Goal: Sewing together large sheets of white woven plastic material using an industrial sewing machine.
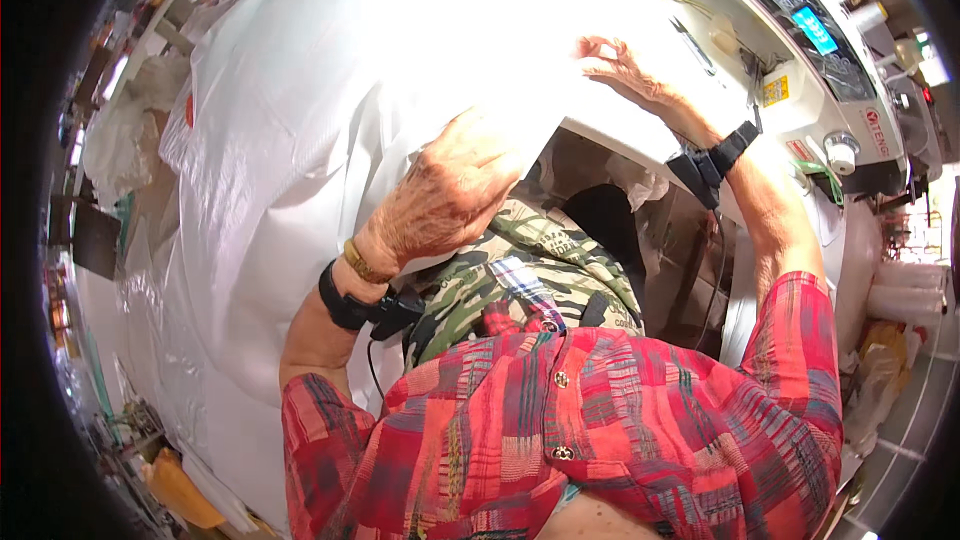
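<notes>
A large glossy white sheet (290,130), plastic-like, spreads over the left side and up to the top, where glare washes it out. My left hand (452,185) is closed on the sheet's near edge, just above my lap; its fingertips fade into the bright light. Farther off and to the right, my right hand (622,68) is curled in a pinch by the white worktop (625,135). Whatever lies between those fingers is lost in the glare. Just right of that hand stands a white sewing machine (800,105) with a lit control panel (815,30).
Dark straps with small boxes circle both wrists, a cable (718,270) hanging from the right one. Beyond the sheet's left edge are clear plastic bags (125,145) and clutter. White rolls (908,290) lie at the far right. Camouflage cloth (560,260) covers my lap.
</notes>
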### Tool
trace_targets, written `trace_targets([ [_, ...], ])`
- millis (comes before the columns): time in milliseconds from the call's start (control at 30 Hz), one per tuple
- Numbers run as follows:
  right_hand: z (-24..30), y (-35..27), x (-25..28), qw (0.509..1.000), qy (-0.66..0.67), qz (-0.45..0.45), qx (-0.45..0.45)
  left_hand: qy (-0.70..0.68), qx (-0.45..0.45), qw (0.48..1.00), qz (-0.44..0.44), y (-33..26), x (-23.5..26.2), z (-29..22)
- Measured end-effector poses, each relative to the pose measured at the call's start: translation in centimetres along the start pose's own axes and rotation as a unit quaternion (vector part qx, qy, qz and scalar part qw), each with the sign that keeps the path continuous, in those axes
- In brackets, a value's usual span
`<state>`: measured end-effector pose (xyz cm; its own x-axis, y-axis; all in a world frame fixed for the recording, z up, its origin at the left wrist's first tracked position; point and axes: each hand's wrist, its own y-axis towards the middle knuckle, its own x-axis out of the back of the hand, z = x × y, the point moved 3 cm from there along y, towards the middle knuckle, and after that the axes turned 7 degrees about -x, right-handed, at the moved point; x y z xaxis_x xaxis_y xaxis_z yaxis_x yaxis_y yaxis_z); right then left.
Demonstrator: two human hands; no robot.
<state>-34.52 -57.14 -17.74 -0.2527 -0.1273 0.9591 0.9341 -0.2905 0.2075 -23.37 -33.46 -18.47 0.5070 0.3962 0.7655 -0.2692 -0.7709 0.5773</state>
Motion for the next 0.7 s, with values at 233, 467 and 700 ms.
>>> trace_targets([
  [233, -2.7, 1.9, 0.3, 0.988, -0.141, -0.031, -0.055, -0.006, -0.031, 0.999, 0.016, 2.3, -2.4, -2.3],
  [467, -2.7, 0.5, -0.4, 0.99, -0.109, -0.069, -0.063, -0.004, -0.055, 0.998, -0.019, 3.5, -3.2, -2.1],
  [700, -2.2, 0.1, -1.0, 0.987, -0.004, -0.134, -0.092, 0.001, -0.071, 0.997, 0.012, 3.9, -4.0, -1.5],
])
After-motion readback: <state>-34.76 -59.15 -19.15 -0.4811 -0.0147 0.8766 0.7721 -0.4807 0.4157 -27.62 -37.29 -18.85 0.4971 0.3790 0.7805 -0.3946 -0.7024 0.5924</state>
